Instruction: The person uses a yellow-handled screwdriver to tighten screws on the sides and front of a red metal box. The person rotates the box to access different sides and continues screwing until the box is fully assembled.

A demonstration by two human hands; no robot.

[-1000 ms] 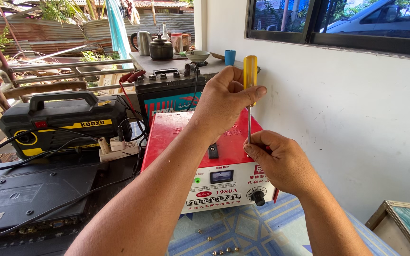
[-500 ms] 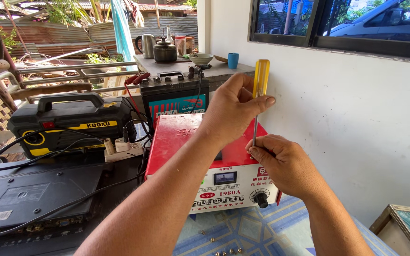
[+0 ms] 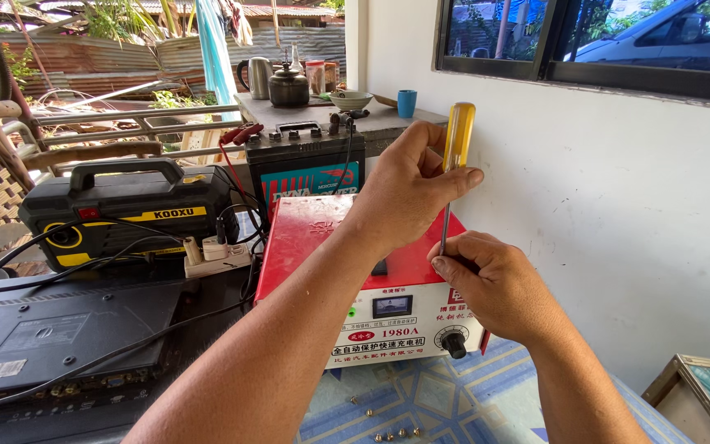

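Observation:
A red-topped battery charger [image 3: 306, 234] with a white front panel, a small meter and a black knob [image 3: 454, 341] stands in front of me. My left hand [image 3: 404, 193] grips the yellow handle of a screwdriver [image 3: 457, 136] held upright over the charger's right top edge. My right hand [image 3: 495, 288] rests on that edge and pinches the metal shaft near its tip; the tip is hidden by my fingers.
A car battery [image 3: 310, 160] with red clamps stands behind the charger. Left are a black and yellow machine [image 3: 125, 210], a power strip [image 3: 215, 256], cables and a black flat device [image 3: 51, 329]. Several loose screws [image 3: 392, 432] lie on the blue patterned cloth. White wall at right.
Both hands and the screwdriver have shifted slightly to the right in view as my head moved. The grip on the screwdriver is unchanged.

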